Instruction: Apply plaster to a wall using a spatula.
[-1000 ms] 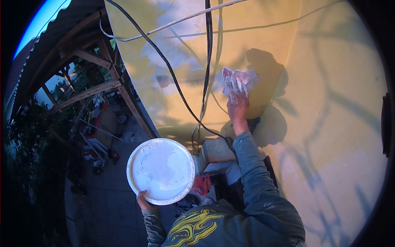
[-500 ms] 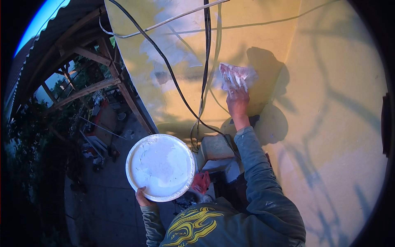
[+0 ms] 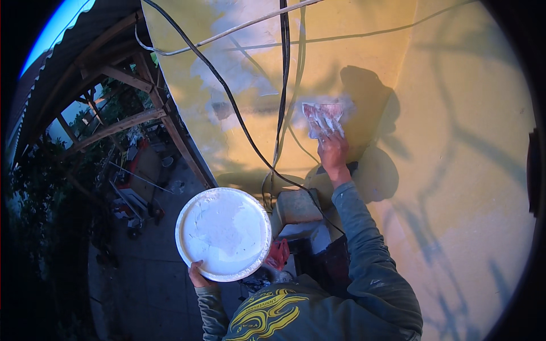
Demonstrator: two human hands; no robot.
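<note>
Noted: white round lid (image 3: 266, 236) low at left, gripped one-sidedly by left hand (image 3: 197, 275), thumb over rim, other fingers hidden; liable to tip, shedding smooth white paste (image 3: 222, 227); right hand (image 3: 333, 152), fingers clamped on flat, paste-smeared reddish spreader (image 3: 325, 109) at yellow wall (image 3: 352, 34); possible slipping through wet grip, or snagging on slack black cables (image 3: 285, 57)

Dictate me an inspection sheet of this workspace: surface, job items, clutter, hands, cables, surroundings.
Surface: yellow wall with whitish patches.
Job items: round white tray, rim crusted; flat reddish tool, smeared white.
Clutter: red bag and beige block, right of the tray.
Hands: left hand grips the tray's edge; right hand holds the tool at the wall.
Cables: dark cables and a white one cross before the wall.
Surroundings: wooden frame, left.
</note>
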